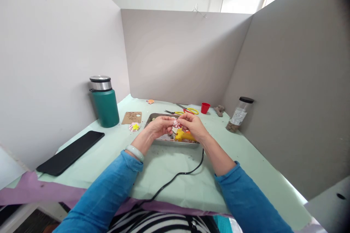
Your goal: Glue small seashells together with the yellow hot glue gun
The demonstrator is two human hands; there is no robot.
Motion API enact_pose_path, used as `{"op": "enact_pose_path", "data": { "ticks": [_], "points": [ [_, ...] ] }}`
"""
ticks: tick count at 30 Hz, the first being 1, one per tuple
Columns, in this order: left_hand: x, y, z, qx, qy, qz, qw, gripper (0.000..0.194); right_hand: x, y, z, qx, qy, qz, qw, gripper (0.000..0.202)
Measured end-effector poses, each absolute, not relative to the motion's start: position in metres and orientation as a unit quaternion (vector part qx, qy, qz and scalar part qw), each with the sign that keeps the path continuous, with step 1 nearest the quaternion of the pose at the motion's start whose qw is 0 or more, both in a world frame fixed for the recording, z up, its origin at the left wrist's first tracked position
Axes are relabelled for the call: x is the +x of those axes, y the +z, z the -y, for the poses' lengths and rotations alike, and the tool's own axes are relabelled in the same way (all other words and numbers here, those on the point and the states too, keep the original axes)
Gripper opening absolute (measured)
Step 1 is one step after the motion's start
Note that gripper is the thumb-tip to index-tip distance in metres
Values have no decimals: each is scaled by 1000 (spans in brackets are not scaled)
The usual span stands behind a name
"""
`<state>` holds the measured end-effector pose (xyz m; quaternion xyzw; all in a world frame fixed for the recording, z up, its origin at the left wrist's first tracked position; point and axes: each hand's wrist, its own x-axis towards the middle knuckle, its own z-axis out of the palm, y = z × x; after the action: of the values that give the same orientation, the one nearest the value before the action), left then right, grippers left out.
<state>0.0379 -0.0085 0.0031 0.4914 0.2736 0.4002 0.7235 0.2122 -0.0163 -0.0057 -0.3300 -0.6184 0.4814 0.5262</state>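
Both hands meet over a metal tray (175,143) at the middle of the table. Between them is a small red-and-white piece (177,123), pinched at its left side by my left hand (162,125) and at its right side by my right hand (192,124). The fingers of each hand are closed on it. A yellow glue gun (183,135) lies in the tray below the hands, among small bits. Left of the tray, a red-and-white round piece with a yellow star (134,127) rests on the cloth beside a brown card (132,117).
A green bottle (106,107) and black phone-like slab (71,152) are at left. Behind the tray lie scissors (191,111), pliers (175,113) and a red cup (205,108). A jar (238,115) leans at right. A black cable (175,177) crosses the front. Grey panels enclose the table.
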Motion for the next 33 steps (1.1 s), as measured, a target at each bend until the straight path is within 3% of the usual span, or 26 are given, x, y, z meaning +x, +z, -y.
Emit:
{"op": "enact_pose_path", "data": {
  "ticks": [33],
  "points": [
    [38, 2, 3, 487, 463, -253, 696, 18, 205, -3, 20, -408, 389, 644, 517, 29]
  ]
}}
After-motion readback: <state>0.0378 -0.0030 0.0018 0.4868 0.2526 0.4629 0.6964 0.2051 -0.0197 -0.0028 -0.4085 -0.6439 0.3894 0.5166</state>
